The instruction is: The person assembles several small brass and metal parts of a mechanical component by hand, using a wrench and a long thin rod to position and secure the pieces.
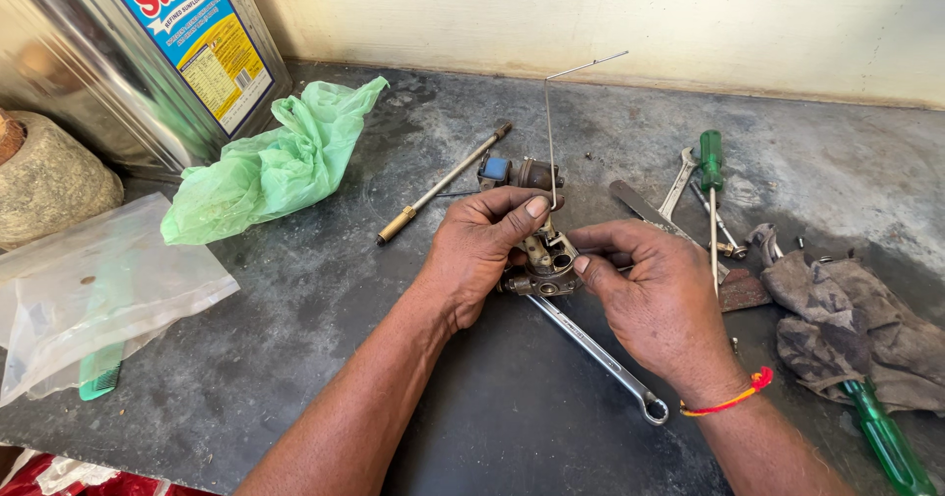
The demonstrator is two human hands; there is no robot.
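At nine o'clock a clear plastic bag [94, 299] is lying flat on the dark surface [325, 309], covering a green comb [100, 370], with a crumpled green bag [271, 161] resting at about ten o'clock below a large metal tin [118, 53]. Toward the centre, a thin brass-tipped rod [443, 186] is lying slantwise, apparently set aside within reach.

The left hand [477, 250] is gripping a small metal carburettor-like part [543, 265] at the very centre, its fingers curled round the body and its thumb pressing against the top, seemingly to steady it just above the surface. A bent wire [551, 132] is rising from the part toward twelve o'clock. The right hand [660, 299] is meeting the part from the three o'clock side, its fingers pressed together and pinching at the part's edge. A ring spanner [600, 358] is lying beneath both hands, pointing to five o'clock.

Further right, a green-handled screwdriver [711, 176] and a flat spanner [677, 186] are lying at two o'clock, and a grimy rag [847, 329] is bunched at four o'clock, partly covering a second green screwdriver [891, 447].
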